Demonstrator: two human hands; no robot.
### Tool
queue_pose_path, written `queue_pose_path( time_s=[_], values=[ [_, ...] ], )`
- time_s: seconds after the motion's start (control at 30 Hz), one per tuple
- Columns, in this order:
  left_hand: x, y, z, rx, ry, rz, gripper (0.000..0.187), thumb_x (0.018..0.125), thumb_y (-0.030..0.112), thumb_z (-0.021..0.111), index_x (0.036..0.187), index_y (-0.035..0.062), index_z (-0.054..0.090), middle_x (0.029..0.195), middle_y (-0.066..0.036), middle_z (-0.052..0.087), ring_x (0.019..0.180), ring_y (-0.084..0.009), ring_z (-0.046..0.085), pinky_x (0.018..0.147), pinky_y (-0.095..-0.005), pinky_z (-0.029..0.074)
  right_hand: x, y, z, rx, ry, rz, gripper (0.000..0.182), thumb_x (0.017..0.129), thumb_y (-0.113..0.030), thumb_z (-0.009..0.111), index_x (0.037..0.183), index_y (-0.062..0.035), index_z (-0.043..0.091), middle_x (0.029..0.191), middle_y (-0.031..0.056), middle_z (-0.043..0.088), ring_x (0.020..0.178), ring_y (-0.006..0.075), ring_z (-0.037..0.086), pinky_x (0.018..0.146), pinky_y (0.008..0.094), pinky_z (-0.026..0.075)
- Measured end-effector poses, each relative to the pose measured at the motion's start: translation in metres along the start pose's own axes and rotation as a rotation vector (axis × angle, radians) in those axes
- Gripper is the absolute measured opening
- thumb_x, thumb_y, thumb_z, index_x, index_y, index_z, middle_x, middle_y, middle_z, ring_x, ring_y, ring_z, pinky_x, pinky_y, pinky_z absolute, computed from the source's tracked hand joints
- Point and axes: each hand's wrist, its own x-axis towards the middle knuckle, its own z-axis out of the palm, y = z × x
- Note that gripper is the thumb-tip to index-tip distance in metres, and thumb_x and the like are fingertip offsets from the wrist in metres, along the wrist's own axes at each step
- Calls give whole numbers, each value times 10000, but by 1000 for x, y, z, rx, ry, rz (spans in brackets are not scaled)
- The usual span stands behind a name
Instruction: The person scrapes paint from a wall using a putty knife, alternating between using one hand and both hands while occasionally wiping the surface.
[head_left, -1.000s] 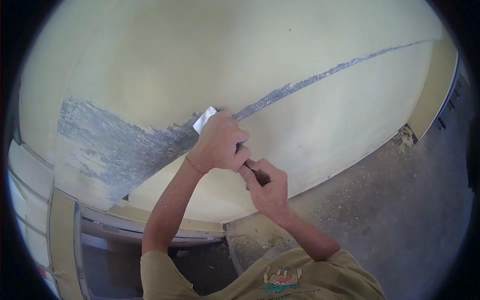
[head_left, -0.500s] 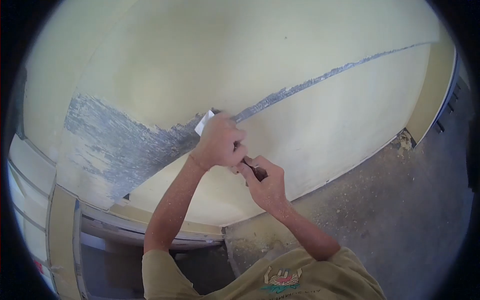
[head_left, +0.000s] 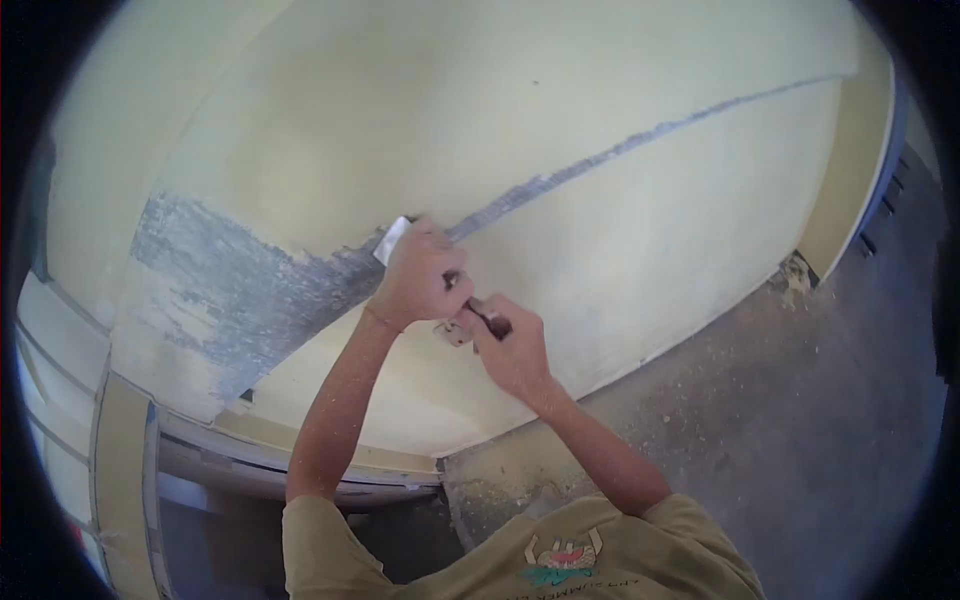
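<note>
Both my hands grip one scraper (head_left: 393,240) with a wide pale metal blade, held against the wall. My left hand (head_left: 420,275) is wrapped round it just behind the blade. My right hand (head_left: 515,350) closes on the end of its dark handle (head_left: 495,322), below and to the right of the left. The blade lies at the right end of a broad grey scraped patch (head_left: 265,285), where the cream paint is gone. A narrower grey strip (head_left: 600,155) runs on from my left hand up to the right.
A wall socket (head_left: 452,332) shows partly behind my hands. Cream wall (head_left: 640,270) stretches above and below the strip. Paint flakes lie on the grey floor (head_left: 740,430). At lower left are a wooden frame (head_left: 125,450) and a dark opening (head_left: 230,520).
My hands and the scraper have shifted slightly left and up in view, still gripping. The view has turned a little too, and more of the wall socket shows.
</note>
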Motion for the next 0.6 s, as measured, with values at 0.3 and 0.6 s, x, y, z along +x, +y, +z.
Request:
queue_pose_path(
  time_s=[0.3,0.6],
  values=[
    [-70,-112,30,421,729,-375,622,904,223,592,1425,-44,382,1481,-241,392,1299,-370,474,1009,-485,467,-121,78,-135,-452,10,174,372,870,-378,690,875,-10,640,820,220,637,793,376,624,728,424,492],
    [-15,14,75,469,-97,-159,625,939,415,561,1372,-25,467,1397,-256,473,1298,-442,453,1072,-596,336,-325,100,-272,-842,449,878,265,798,-226,623,926,-3,686,924,253,679,910,431,659,790,503,521]
  ],
)
